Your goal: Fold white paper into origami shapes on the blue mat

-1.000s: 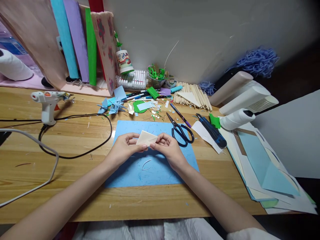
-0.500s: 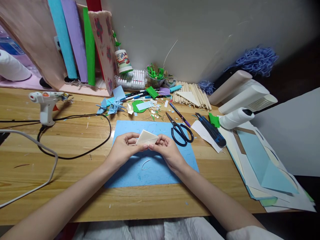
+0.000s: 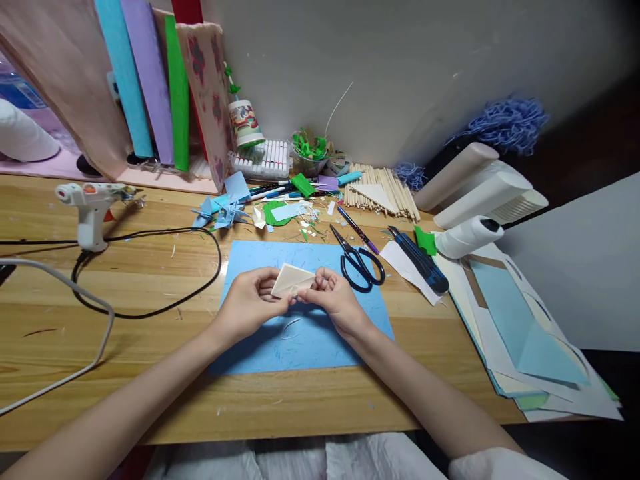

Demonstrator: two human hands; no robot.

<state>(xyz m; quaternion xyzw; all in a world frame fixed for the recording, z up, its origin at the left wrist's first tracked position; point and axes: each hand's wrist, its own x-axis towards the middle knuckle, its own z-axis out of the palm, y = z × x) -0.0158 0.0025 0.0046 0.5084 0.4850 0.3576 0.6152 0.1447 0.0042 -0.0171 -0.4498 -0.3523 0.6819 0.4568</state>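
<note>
A small piece of folded cream paper (image 3: 291, 279) is held up between both hands, above a blue sheet (image 3: 300, 353) lying on the wooden table. My left hand (image 3: 253, 293) grips its left side and lower edge, the thumb at the bottom. On the other side, my right hand (image 3: 333, 297) pinches the paper's right corner, with its thumb along the lower edge. A thin curved white strip (image 3: 291, 327) rests on the blue sheet below the hands. Black-handled scissors (image 3: 361, 263) lie open at the sheet's upper right.
A glue gun (image 3: 93, 213) stands at left amid cables (image 3: 150, 315). Paper scraps (image 3: 287, 212), a box of markers (image 3: 263, 159) and wooden sticks (image 3: 383, 190) line the back. Rightward are a utility knife (image 3: 419, 260), a thread spool (image 3: 470, 237) and stacked paper (image 3: 525, 327).
The left thumb has slid down off the paper's face to its lower edge, so more of the face shows. Both hands keep hold in nearly the same place.
</note>
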